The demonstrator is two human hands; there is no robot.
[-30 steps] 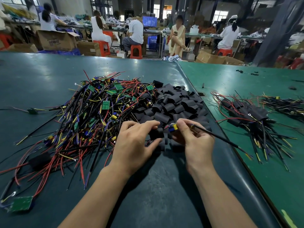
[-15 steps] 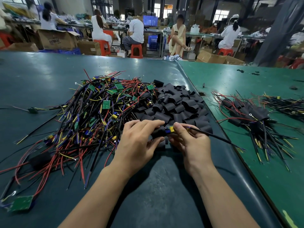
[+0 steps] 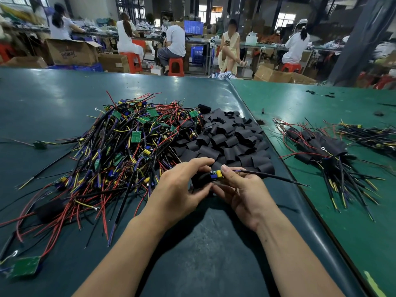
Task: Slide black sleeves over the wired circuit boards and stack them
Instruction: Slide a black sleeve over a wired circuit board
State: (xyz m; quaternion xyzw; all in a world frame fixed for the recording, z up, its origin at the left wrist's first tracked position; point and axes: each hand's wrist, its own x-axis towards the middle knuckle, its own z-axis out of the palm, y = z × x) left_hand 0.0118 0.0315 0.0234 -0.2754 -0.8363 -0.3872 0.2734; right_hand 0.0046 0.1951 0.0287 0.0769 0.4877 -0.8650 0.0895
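My left hand (image 3: 177, 189) grips a black sleeve (image 3: 200, 180) just in front of the sleeve pile. My right hand (image 3: 242, 189) pinches a wired circuit board (image 3: 216, 175) with yellow and blue parts; its end sits in the sleeve's mouth and its dark wires (image 3: 272, 177) trail to the right. A heap of loose black sleeves (image 3: 231, 140) lies behind my hands. To the left spreads a tangle of wired boards (image 3: 128, 146). Sleeved boards lie stacked (image 3: 321, 148) on the green table at the right.
A loose green board (image 3: 25, 266) lies at the lower left and another (image 3: 39, 144) at the far left. A second bundle of wires (image 3: 372, 136) sits at the far right. The dark mat's raised edge (image 3: 285, 168) separates it from the green table (image 3: 300, 103). People sit at benches behind.
Both hands have drawn together and slightly nearer to me. The board's end has gone further into the black sleeve.
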